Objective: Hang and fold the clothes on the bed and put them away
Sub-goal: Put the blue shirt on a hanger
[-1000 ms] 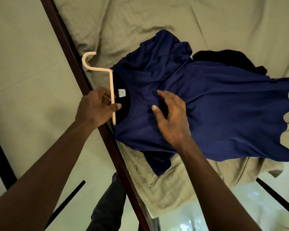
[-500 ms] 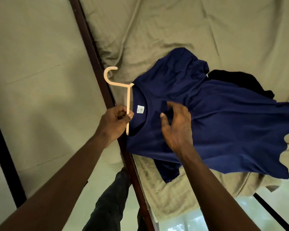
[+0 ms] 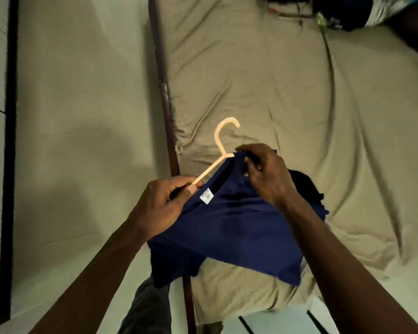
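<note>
A: Olive bed sheet (image 3: 263, 75), dark bed rail (image 3: 163, 88) on its left. Where is the shirt (image 3: 229, 227)?

B: Lifted over the bed edge. Left hand (image 3: 162, 206) pinches one hanger (image 3: 221, 150) arm; right hand (image 3: 263, 172) grips the collar.

A: Procedure?

B: Likely: seat that shoulder fully, then slide the exposed arm inside the neckline.
</note>
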`<state>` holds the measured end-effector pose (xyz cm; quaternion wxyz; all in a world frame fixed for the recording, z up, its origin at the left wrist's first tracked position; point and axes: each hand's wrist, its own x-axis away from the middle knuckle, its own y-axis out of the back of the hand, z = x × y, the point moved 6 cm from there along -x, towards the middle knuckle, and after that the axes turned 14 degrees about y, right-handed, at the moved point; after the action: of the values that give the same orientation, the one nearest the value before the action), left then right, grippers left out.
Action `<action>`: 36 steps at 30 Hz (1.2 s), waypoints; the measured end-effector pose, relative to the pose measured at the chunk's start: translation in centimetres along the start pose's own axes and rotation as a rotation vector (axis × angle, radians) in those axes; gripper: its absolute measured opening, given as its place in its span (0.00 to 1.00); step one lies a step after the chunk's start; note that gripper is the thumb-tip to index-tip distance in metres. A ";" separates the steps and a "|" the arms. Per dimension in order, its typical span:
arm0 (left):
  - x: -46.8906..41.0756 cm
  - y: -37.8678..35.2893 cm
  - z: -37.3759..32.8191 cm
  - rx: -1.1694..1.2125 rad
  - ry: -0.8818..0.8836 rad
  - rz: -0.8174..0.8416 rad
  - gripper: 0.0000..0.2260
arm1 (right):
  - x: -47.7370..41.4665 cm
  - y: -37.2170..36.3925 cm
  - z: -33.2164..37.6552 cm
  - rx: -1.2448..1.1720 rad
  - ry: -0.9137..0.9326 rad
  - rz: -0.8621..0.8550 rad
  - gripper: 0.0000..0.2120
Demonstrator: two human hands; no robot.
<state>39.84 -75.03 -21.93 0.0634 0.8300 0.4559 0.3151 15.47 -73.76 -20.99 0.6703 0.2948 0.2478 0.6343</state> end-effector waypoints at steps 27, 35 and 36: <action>70.5 19.6 -3.3 -0.014 0.088 -1.094 0.10 | 29.6 4.4 52.9 -0.148 1.132 0.224 0.08; 90.3 23.2 3.5 -0.002 0.179 -1.329 0.03 | 42.2 -8.5 68.8 -0.529 1.194 0.432 0.06; 92.6 23.7 4.2 -0.001 0.159 -1.363 0.03 | 44.0 -9.8 70.9 -0.568 1.203 0.441 0.06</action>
<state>94.99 -14.13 27.13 0.2140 0.3323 0.8795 0.2650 75.62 -35.87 23.76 0.3236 -0.2509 0.3350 0.8486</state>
